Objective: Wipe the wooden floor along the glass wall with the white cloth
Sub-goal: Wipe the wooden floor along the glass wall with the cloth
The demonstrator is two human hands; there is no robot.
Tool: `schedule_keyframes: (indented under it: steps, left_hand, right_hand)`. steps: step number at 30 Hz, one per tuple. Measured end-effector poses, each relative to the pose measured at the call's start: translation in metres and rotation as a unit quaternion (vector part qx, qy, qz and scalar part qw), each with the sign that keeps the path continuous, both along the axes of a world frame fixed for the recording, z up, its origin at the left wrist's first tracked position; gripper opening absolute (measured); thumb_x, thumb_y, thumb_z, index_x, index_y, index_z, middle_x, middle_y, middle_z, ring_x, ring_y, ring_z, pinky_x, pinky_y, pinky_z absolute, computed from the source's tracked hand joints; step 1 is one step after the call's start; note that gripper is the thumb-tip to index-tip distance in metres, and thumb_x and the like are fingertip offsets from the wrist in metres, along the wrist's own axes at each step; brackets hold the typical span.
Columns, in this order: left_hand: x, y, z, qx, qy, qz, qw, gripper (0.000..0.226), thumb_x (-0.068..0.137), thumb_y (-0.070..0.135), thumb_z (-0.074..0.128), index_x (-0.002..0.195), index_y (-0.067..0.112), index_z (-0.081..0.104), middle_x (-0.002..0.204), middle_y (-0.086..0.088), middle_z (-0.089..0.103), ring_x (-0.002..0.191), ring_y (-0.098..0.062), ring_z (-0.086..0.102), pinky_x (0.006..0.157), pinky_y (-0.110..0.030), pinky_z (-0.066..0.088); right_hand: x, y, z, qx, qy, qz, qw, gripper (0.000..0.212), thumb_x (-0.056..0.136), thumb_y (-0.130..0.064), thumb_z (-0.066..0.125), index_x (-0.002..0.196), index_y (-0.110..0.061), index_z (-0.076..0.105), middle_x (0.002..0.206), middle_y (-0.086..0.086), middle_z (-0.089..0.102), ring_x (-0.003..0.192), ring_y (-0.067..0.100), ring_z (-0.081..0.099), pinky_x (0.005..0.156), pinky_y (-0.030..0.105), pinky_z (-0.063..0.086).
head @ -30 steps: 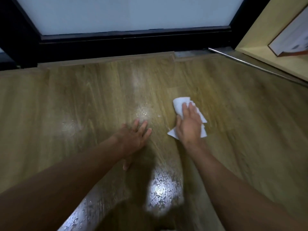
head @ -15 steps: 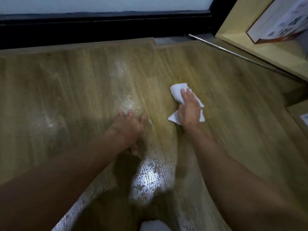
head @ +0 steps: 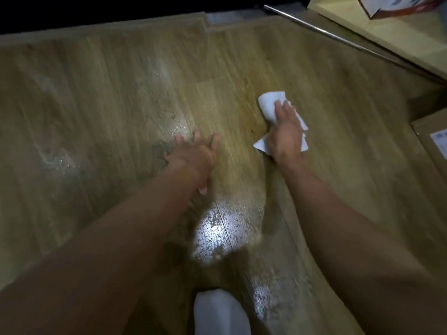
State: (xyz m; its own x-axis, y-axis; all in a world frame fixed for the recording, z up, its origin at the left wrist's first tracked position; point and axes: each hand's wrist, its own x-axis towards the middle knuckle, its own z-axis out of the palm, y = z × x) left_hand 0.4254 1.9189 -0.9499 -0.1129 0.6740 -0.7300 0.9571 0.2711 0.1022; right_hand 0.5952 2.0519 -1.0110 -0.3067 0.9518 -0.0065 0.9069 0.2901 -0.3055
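Mid-wipe — floor part done, wet patches left.

R hand [head: 286, 134] lies flat, fingers [head: 280, 110] extended, pressing the white cloth [head: 271, 105] onto the wooden floor [head: 338, 141] — more pinned under the palm than gripped. L hand [head: 193, 158] is spread open on the boards beside it, holding nothing, prob. bracing. Cloth looks crumpled, folded thick at its far end, a thin corner poking out near the wrist; clean white, no visible grime. Boards around it look matte, while glossy beaded wet patches [head: 217, 233] remain nearer the person and to the L. Strip by the dark wall base [head: 96, 18] seems not yet reached, so I'd judge a good part remains.
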Motion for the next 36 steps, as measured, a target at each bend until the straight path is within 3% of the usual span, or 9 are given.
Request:
schedule_keyframes:
  steps: [3, 8, 11, 17, 21, 26, 31, 34, 36]
  left_hand:
    - [0.010, 0.017, -0.001, -0.012, -0.015, 0.050, 0.999, 0.114, 0.083, 0.012, 0.070, 0.145, 0.041, -0.021, 0.152, -0.021, -0.030, 0.136, -0.058, -0.013, 0.105, -0.070, 0.022]
    - [0.006, 0.021, -0.019, 0.036, -0.024, 0.058, 0.997, 0.106, 0.087, 0.022, 0.067, 0.150, 0.026, -0.018, 0.153, -0.033, -0.010, 0.140, -0.054, -0.008, 0.109, -0.067, 0.020]
    - [0.004, 0.018, -0.019, 0.021, 0.007, -0.018, 1.000, 0.126, 0.073, 0.013, 0.079, 0.148, 0.028, -0.021, 0.150, -0.038, -0.011, 0.138, -0.058, -0.005, 0.106, -0.067, 0.026]
    - [0.010, 0.025, -0.019, -0.005, 0.042, -0.032, 0.999, 0.116, 0.082, 0.016, 0.072, 0.148, 0.024, -0.023, 0.148, -0.042, -0.007, 0.134, -0.064, 0.004, 0.104, -0.066, 0.030]
    - [0.024, 0.030, -0.001, 0.007, 0.096, -0.067, 0.993, 0.086, 0.096, 0.024, 0.053, 0.150, 0.013, -0.014, 0.144, -0.047, 0.001, 0.130, -0.066, 0.019, 0.103, -0.061, 0.036]
    - [0.034, 0.042, 0.003, 0.052, 0.104, -0.186, 0.976, 0.060, 0.098, 0.020, 0.052, 0.148, 0.008, 0.022, 0.152, -0.036, 0.001, 0.139, -0.053, 0.013, 0.106, -0.056, 0.036]
    - [0.052, 0.076, 0.015, 0.033, 0.048, -0.222, 0.973, 0.038, 0.092, 0.024, 0.061, 0.127, 0.010, 0.055, 0.130, -0.011, 0.054, 0.124, -0.035, 0.049, 0.097, -0.048, 0.047]
    - [0.064, 0.079, 0.011, 0.067, 0.083, -0.275, 0.956, 0.037, 0.095, 0.014, 0.053, 0.132, 0.014, 0.050, 0.135, -0.008, 0.052, 0.127, -0.035, 0.047, 0.099, -0.050, 0.044]
    - [0.066, 0.076, 0.008, 0.080, 0.052, -0.274, 0.957, 0.065, 0.091, 0.029, 0.061, 0.146, 0.017, 0.029, 0.153, -0.014, 0.029, 0.140, -0.039, 0.026, 0.109, -0.053, 0.031]
  right_hand:
    - [-0.026, -0.016, -0.007, 0.011, -0.013, 0.027, 0.999, 0.062, 0.093, -0.009, 0.038, 0.150, -0.006, 0.014, 0.159, 0.015, 0.011, 0.148, 0.025, 0.009, 0.120, 0.036, 0.010]
    - [0.033, -0.063, -0.002, -0.006, 0.020, 0.231, 0.973, 0.062, 0.083, 0.004, 0.054, 0.143, -0.006, 0.039, 0.150, 0.015, 0.035, 0.141, 0.029, 0.031, 0.117, 0.044, 0.023]
    - [0.078, -0.039, -0.001, 0.029, 0.016, 0.147, 0.989, 0.062, 0.083, 0.007, 0.052, 0.143, -0.006, 0.039, 0.150, 0.015, 0.036, 0.140, 0.029, 0.033, 0.116, 0.046, 0.026]
    - [0.032, 0.008, -0.010, 0.078, 0.015, -0.126, 0.989, 0.054, 0.094, -0.015, 0.042, 0.146, -0.005, 0.031, 0.152, 0.018, 0.031, 0.142, 0.030, 0.027, 0.119, 0.037, 0.017]
    - [0.040, 0.013, 0.000, 0.012, -0.046, -0.042, 0.998, 0.058, 0.098, -0.022, 0.040, 0.149, -0.002, 0.018, 0.154, 0.024, 0.019, 0.144, 0.036, 0.017, 0.118, 0.045, 0.015]
    - [0.044, 0.021, 0.013, -0.031, -0.072, -0.011, 0.997, 0.060, 0.100, -0.024, 0.037, 0.150, -0.004, 0.010, 0.157, 0.020, 0.010, 0.147, 0.032, 0.008, 0.118, 0.044, 0.011]
    - [0.052, 0.010, 0.007, -0.006, -0.044, 0.007, 0.999, 0.057, 0.101, -0.022, 0.035, 0.150, -0.004, 0.012, 0.158, 0.019, 0.012, 0.147, 0.030, 0.008, 0.119, 0.044, 0.012]
    - [0.077, -0.014, 0.006, -0.006, 0.002, 0.061, 0.998, 0.055, 0.098, -0.014, 0.042, 0.149, -0.005, 0.022, 0.156, 0.017, 0.021, 0.146, 0.030, 0.016, 0.118, 0.047, 0.018]
    - [0.099, -0.025, 0.005, -0.005, 0.027, 0.065, 0.998, 0.056, 0.093, -0.012, 0.043, 0.146, -0.004, 0.029, 0.154, 0.017, 0.028, 0.145, 0.031, 0.021, 0.116, 0.049, 0.022]
